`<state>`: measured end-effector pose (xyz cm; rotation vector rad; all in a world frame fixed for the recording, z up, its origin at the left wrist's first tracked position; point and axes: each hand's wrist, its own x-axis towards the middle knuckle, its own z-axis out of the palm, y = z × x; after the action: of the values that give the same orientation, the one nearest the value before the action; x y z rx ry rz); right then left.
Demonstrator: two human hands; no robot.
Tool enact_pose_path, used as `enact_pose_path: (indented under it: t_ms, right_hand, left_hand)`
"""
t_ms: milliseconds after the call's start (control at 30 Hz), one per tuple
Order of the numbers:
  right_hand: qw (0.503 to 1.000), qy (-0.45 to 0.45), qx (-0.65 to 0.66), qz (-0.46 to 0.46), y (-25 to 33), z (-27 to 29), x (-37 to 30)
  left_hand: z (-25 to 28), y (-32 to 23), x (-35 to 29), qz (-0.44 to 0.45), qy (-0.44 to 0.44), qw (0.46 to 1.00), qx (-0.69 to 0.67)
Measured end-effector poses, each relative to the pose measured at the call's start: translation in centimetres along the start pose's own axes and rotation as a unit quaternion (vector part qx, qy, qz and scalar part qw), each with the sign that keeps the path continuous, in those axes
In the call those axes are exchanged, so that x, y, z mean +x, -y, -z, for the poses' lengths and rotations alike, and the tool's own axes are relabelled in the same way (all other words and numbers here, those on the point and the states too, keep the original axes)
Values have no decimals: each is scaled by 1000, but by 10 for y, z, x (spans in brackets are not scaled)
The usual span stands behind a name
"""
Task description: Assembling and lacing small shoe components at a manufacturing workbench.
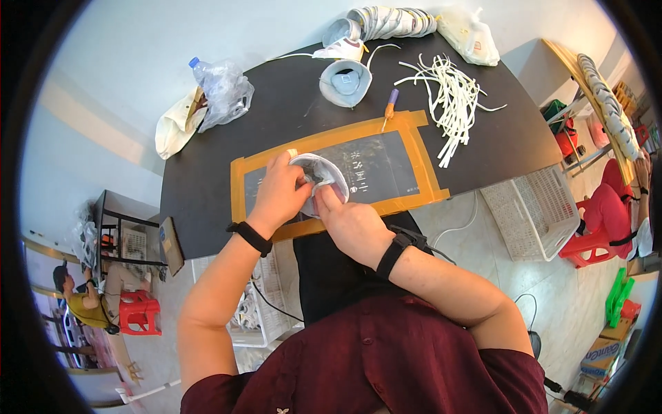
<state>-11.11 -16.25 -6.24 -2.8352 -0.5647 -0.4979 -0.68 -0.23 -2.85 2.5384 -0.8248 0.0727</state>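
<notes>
A white and grey shoe upper (334,167) is held over the taped panel, its opening facing me. My left hand (276,190) grips its left edge, the fingers closed around the rim and the thumb bent inward. My right hand (352,226) pinches at the near side of the opening with the index finger and thumb; a small pale piece shows at the fingertips, too small to name. The shoe's underside is hidden. Beneath lies a dark panel (386,162) edged with orange-brown tape.
A screwdriver-like tool (391,105) with a purple and orange handle lies beyond the panel. White laces (452,96) are heaped at right. Another shoe upper (346,81) and a nested row (393,23) stand at back. Bottle in plastic bag (224,90) at left; white crate (534,214) right of the table.
</notes>
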Motion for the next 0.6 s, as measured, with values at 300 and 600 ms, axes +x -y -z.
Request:
enact_pose_path:
  t_ms: [300, 600]
  right_hand:
    - [1000, -17, 5, 8, -1, -1, 0]
    - [998, 49, 44, -20, -2, 1, 7]
  left_hand:
    - [-10, 15, -1, -29, -26, 998, -53]
    - [-7, 25, -6, 3, 9, 985, -169]
